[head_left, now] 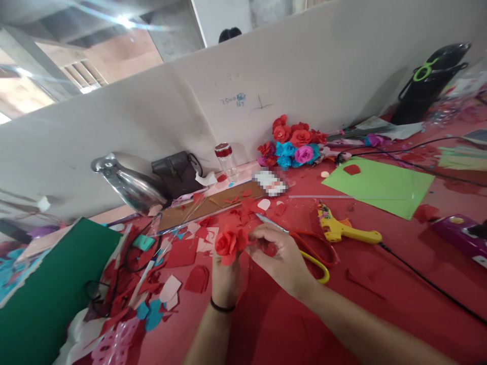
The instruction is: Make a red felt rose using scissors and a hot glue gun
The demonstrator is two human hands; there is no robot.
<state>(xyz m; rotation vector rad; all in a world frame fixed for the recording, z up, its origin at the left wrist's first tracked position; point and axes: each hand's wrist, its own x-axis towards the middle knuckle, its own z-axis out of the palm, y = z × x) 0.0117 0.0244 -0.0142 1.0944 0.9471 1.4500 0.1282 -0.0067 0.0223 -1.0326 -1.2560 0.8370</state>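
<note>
My left hand [225, 278], a black band on its wrist, holds up a red paper rose [230, 244] from below, fingers closed around its base. My right hand [280, 257] pinches the rose's right side with curled fingers. Just behind my right hand lie scissors [304, 242] with red and yellow handles. A yellow glue gun [344, 230] rests to the right, its black cord trailing toward the lower right.
Red paper scraps [182, 253] litter the red table. A bunch of finished paper flowers [291, 144] leans on the white partition. Also here: a green sheet [380, 185], a green board [49, 289], a metal lamp [127, 182], a jar [226, 159], a brown bag [177, 172], a purple device [458, 230].
</note>
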